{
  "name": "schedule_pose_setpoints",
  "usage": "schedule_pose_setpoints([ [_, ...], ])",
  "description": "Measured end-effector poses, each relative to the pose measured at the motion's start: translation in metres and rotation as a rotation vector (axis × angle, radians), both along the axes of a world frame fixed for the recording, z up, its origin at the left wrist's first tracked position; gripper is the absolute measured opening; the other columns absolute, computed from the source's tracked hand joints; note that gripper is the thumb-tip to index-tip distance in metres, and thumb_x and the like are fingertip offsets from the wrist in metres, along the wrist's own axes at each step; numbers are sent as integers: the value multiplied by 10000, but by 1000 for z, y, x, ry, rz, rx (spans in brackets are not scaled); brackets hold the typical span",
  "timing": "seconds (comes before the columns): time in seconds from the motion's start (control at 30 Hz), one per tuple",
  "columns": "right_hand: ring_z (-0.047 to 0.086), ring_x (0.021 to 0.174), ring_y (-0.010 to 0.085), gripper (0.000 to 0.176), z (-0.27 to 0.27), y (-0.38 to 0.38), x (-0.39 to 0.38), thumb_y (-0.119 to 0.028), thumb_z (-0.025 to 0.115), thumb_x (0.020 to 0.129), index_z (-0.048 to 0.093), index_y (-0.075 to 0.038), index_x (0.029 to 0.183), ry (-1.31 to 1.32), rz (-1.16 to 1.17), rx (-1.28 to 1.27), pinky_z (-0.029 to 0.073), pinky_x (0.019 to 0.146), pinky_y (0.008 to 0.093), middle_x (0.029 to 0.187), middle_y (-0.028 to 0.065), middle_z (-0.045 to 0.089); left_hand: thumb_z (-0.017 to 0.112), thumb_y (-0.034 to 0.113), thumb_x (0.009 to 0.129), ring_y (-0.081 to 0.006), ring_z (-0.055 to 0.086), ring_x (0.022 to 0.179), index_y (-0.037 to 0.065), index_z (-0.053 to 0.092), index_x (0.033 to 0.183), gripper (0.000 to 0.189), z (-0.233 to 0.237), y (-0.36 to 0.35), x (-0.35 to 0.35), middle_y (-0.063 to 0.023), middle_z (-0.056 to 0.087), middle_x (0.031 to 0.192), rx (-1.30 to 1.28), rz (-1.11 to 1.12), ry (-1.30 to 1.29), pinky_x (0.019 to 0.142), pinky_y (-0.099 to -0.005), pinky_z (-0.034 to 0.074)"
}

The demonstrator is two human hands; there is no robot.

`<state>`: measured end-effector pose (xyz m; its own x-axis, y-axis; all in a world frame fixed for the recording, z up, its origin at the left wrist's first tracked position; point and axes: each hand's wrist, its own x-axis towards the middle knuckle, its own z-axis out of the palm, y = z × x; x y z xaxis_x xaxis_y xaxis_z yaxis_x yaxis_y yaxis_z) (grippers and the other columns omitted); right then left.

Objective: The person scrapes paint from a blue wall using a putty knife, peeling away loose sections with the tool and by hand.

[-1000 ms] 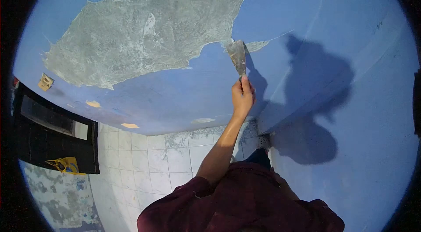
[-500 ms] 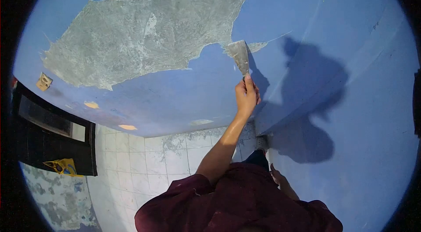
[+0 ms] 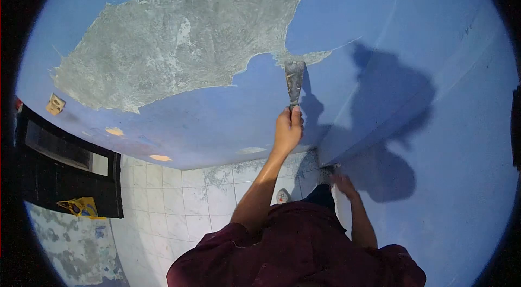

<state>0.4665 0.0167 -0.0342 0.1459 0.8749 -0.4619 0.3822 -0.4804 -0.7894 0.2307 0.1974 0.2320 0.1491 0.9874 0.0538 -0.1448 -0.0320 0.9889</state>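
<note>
My left hand is closed around the handle of a putty knife, its wide, stained metal blade pointing up the wall. The blade's edge lies at the lower border of a narrow strip of exposed plaster. This strip joins a large bare grey plaster patch with a ragged paint edge. Blue paint covers the wall below and around it. Lower down, my right hand is beside the right-hand wall; its fingers are small and blurred, and I see nothing clearly in them.
A wall corner rises close on the right, with my shadow on the blue wall. Speckled debris lies on the white tile floor. A broken socket box, dark furniture and a yellow bag are at left.
My left hand has moved left and slightly down with the putty knife, whose blade has turned more upright. My right hand has risen into fuller view. A shoe now shows on the floor.
</note>
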Motion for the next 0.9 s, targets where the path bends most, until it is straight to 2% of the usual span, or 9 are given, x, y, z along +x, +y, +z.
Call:
schedule_pose_setpoints([
  [0.03, 576, 1001, 225, 484, 48, 37, -3, -416, 552, 917, 583, 23, 1119, 16, 154, -31, 443, 873, 373, 1069, 124, 628, 448, 319, 985, -91, 463, 435, 19, 487, 798, 355, 3, 1, -5, -12, 486, 589, 5, 14, 63, 392, -255, 358],
  [0.13, 564, 1041, 184, 391, 168, 120, -56, -288, 525, 966, 525, 20, 1206, 400, 162, 564, 437, 894, 311, 1113, 98, 605, 448, 336, 985, -91, 439, 417, 35, 461, 779, 365, 5, 4, -11, -10, 460, 568, 5, 11, 90, 376, -260, 339],
  [0.3, 548, 910, 89, 336, 298, 220, -118, -266, 635, 903, 569, -2, 1100, 721, 10, 576, 453, 773, 251, 976, 23, 590, 435, 331, 991, -87, 410, 394, 44, 443, 787, 352, 7, 12, -15, -5, 434, 553, 67, 40, 237, 349, -254, 318],
  [0.43, 530, 861, 101, 370, 310, 244, -139, -263, 696, 856, 566, 20, 1056, 698, -80, 523, 449, 756, 262, 935, 30, 567, 428, 311, 993, -97, 420, 394, 32, 449, 790, 346, 11, 12, -11, -12, 443, 559, 60, 59, 283, 351, -264, 331],
  [0.53, 518, 845, 117, 419, 306, 250, -155, -236, 759, 800, 555, 51, 1027, 692, -468, 665, 445, 754, 269, 938, 50, 559, 418, 302, 995, -108, 426, 394, 22, 453, 765, 364, 6, 15, -6, -21, 458, 551, 113, 116, 346, 349, -285, 340],
  [0.6, 513, 874, 133, 474, 290, 262, -152, -213, 796, 761, 539, 74, 1038, 832, -418, 633, 438, 777, 276, 949, 65, 551, 460, 229, 954, -446, 538, 588, -61, 524, 731, 372, 7, 16, -5, -262, 543, 613, 121, 192, 450, 542, -488, 375],
  [0.73, 509, 910, 141, 502, 287, 254, -166, -220, 793, 767, 517, 68, 1071, 912, -553, 629, 428, 814, 284, 986, 71, 544, 462, 230, 952, -465, 521, 598, -58, 520, 724, 372, 18, 12, -14, -264, 542, 626, 192, 218, 561, 545, -501, 363],
  [0.8, 508, 917, 141, 510, 288, 252, -168, -226, 792, 768, 515, 68, 1080, 927, -560, 623, 429, 815, 283, 997, 72, 538, 437, 258, 979, -218, 501, 479, -39, 516, 714, 405, 21, 9, -17, -155, 520, 541, 268, 207, 658, 494, -397, 396],
  [0.9, 509, 920, 139, 528, 298, 246, -170, -243, 786, 776, 499, 63, 1097, 896, -597, 583, 429, 814, 281, 989, 65, 535, 436, 251, 978, -240, 524, 529, -40, 517, 711, 403, 28, 3, -15, -170, 531, 560, 246, 205, 618, 526, -404, 398],
])
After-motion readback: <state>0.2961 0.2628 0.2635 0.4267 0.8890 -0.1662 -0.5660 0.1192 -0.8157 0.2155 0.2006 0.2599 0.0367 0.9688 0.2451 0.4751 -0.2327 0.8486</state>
